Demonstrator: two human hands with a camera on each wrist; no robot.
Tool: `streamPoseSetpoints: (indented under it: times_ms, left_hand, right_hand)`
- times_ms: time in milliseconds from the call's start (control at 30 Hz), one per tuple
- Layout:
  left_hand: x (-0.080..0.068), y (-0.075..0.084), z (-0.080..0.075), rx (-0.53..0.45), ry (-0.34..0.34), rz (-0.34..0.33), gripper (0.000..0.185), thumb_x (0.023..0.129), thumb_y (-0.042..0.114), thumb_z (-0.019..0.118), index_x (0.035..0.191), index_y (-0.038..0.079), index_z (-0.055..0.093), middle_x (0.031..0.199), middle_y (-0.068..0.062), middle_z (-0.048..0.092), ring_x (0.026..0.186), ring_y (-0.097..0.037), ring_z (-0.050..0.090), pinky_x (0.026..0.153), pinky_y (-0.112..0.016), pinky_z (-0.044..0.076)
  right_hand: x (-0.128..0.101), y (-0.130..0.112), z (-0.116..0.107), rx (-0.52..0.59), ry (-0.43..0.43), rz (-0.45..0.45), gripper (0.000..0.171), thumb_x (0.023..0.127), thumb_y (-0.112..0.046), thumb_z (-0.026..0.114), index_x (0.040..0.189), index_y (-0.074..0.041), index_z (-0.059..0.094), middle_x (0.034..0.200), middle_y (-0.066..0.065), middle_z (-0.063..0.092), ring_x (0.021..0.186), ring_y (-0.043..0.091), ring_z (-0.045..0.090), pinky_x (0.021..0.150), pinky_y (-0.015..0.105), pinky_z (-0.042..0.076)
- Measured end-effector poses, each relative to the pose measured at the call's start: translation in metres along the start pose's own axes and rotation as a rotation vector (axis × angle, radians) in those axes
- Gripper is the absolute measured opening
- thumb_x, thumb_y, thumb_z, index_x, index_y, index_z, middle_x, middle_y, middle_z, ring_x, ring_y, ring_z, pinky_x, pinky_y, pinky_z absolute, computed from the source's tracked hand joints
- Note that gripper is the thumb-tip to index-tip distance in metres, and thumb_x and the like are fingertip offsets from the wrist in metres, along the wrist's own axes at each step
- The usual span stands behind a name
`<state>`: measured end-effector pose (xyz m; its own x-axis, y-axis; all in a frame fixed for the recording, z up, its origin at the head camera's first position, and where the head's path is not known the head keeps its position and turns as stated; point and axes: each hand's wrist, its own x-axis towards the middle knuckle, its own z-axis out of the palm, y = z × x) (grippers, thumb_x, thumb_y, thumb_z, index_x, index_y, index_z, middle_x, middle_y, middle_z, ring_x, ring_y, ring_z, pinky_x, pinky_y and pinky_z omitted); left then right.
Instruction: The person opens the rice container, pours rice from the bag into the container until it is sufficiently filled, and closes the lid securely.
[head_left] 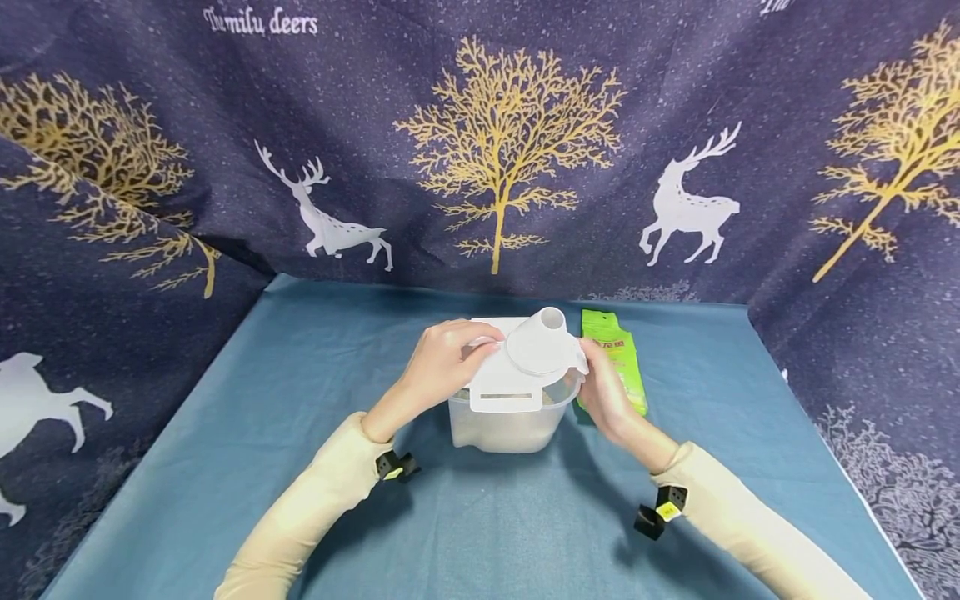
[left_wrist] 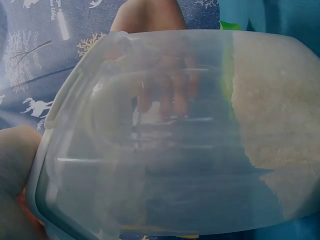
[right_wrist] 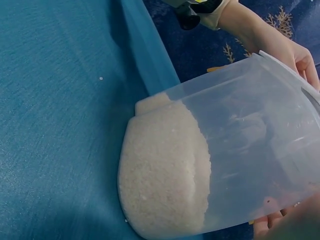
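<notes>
A translucent plastic storage container stands upright on the table, its lower part filled with what looks like rice. Over its mouth is a white lid with a round cap and short tube on top. A gap shows at the front right, so the lid does not fully cover the rim. My left hand grips the lid's left side, thumb on top. At the right edge my right hand holds the lid by the cap; in the left wrist view its fingers show blurred through the container wall.
A bright green bag with printing lies on the blue tablecloth, just behind my right hand. One pale grain lies on the cloth. A dark curtain with deer and trees hangs along the table's far edge.
</notes>
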<state>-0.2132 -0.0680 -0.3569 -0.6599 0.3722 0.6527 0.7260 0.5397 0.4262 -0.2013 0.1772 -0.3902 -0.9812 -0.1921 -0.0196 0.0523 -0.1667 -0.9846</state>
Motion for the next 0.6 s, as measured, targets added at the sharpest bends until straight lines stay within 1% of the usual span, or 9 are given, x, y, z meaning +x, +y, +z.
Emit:
streamPoseSetpoints:
  times_ms: [33,133,233,400,600]
  left_hand:
    - [0.0002,-0.0002,0.0,-0.005,-0.001,-0.004,0.011,0.088,0.017,0.07,0.097,0.014,0.075,0.091,0.0,0.075,0.068,-0.01,0.06,0.062,-0.028,0.048]
    - [0.0008,-0.0012,-0.0003,-0.011,-0.006,-0.018,0.011,0.088,0.017,0.07,0.097,0.014,0.076,0.092,0.0,0.075,0.074,-0.012,0.065,0.065,-0.029,0.051]
    - [0.0014,-0.0015,-0.0014,-0.017,-0.015,-0.038,0.011,0.088,0.017,0.07,0.097,0.014,0.076,0.094,0.0,0.076,0.081,-0.014,0.068,0.068,-0.031,0.053]
    - [0.0013,-0.0013,-0.0017,-0.018,-0.035,-0.068,0.011,0.088,0.016,0.069,0.097,0.014,0.076,0.093,-0.001,0.075,0.083,-0.014,0.069,0.069,-0.032,0.053]
    - [-0.0008,0.0011,0.001,-0.011,-0.036,-0.068,0.01,0.088,0.017,0.069,0.096,0.016,0.076,0.09,0.0,0.075,0.076,-0.012,0.065,0.065,-0.029,0.05]
  right_hand:
    - [-0.0002,-0.0008,0.0005,-0.01,0.007,0.006,0.031,0.105,-0.035,0.03,0.096,-0.029,0.059,0.098,-0.015,0.056,0.095,0.001,0.053,0.089,0.021,0.041]
    - [0.0001,-0.0019,0.0018,-0.036,0.03,0.009,0.022,0.105,-0.032,0.035,0.108,-0.027,0.056,0.105,-0.016,0.056,0.1,0.0,0.054,0.092,0.018,0.043]
    - [0.0011,-0.0018,0.0026,-0.054,0.039,0.005,0.02,0.104,-0.028,0.037,0.114,-0.024,0.054,0.108,-0.015,0.056,0.101,0.0,0.055,0.092,0.018,0.044]
    - [0.0011,-0.0002,0.0023,-0.056,0.043,-0.003,0.019,0.104,-0.027,0.038,0.113,-0.023,0.055,0.109,-0.015,0.056,0.1,0.001,0.056,0.09,0.018,0.045]
    - [-0.0001,-0.001,0.0032,-0.024,0.065,-0.006,0.019,0.104,-0.024,0.037,0.108,-0.023,0.055,0.104,-0.015,0.056,0.096,0.001,0.055,0.086,0.018,0.045]
